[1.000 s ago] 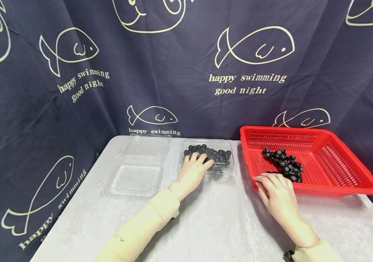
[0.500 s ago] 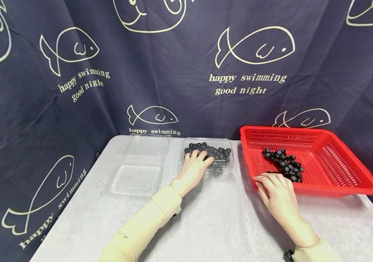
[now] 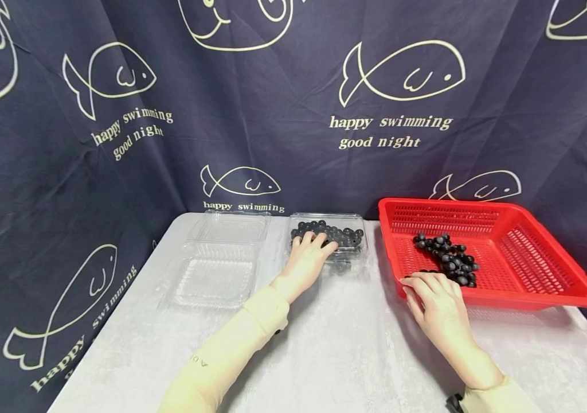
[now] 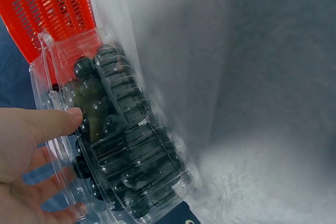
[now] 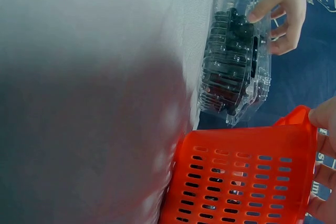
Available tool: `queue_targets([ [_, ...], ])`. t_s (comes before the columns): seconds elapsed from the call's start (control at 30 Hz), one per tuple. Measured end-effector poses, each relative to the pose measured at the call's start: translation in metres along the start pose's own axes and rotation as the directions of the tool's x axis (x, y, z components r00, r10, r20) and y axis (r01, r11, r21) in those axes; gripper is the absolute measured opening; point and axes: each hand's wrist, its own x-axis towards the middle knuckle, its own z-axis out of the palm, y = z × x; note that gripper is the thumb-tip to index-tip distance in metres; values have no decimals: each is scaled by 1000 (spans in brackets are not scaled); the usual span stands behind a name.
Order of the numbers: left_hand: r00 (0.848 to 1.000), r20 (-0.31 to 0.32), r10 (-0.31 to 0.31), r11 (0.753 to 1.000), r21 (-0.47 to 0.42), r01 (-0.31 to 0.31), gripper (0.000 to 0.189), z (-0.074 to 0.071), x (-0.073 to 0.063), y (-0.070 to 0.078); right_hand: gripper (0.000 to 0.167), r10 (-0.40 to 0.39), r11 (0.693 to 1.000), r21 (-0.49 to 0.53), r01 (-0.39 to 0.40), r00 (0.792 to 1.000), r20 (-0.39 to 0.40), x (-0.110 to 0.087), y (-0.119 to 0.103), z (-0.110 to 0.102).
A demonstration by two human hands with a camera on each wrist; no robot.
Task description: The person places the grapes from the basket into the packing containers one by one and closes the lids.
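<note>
A clear plastic box (image 3: 351,252) filled with dark grapes (image 3: 324,230) stands at the back middle of the table. My left hand (image 3: 306,264) grips its near rim. In the left wrist view the thumb lies on the outer wall of the box (image 4: 126,124), the other fingers beyond the rim. My right hand (image 3: 437,304) holds the near left corner of a red plastic basket (image 3: 531,298), fingers over the rim and thumb outside. Several bunches of dark grapes (image 3: 456,264) lie in the basket's left part. The left fingertips are partly hidden behind plastic.
Left of the filled box lies another clear plastic box (image 3: 213,281), its lid (image 3: 229,228) folded open toward the back. A pale cloth covers the table (image 3: 340,355). Dark curtains (image 3: 293,115) with fish drawings hang close behind and on the left.
My left hand and the grape-filled box have shifted slightly toward the back of the table. The right hand and the red basket stay in place.
</note>
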Motion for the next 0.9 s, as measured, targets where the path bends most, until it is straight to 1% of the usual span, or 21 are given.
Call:
queue_targets([
  [0.07, 1000, 1, -1, 1000, -1, 1, 38, 1, 2, -1, 46, -4, 1000, 4, 4, 1000, -3, 0, 0, 0],
  [0.2, 1000, -5, -2, 1000, -12, 2, 36, 2, 6, -3, 28, -4, 1000, 9, 4, 1000, 13, -1, 1, -1],
  [0.3, 1000, -10, -4, 1000, -25, 3, 36, 3, 9, -4, 22, -2, 1000, 10, 2, 1000, 19, -1, 2, 0],
  [0.47, 999, 29, -16, 1000, -21, 17, 38, 3, 14, -5, 22, -3, 1000, 6, 2, 1000, 31, -2, 4, 0],
  [0.63, 997, 64, -32, 999, -22, 34, 39, 2, 19, -6, 24, 10, 1000, -5, -10, 998, 63, -2, 4, -1],
  [0.9, 997, 69, -43, 999, -21, 45, 41, 5, 25, -8, 23, 8, 1000, 8, -9, 998, 66, -3, 4, -1],
])
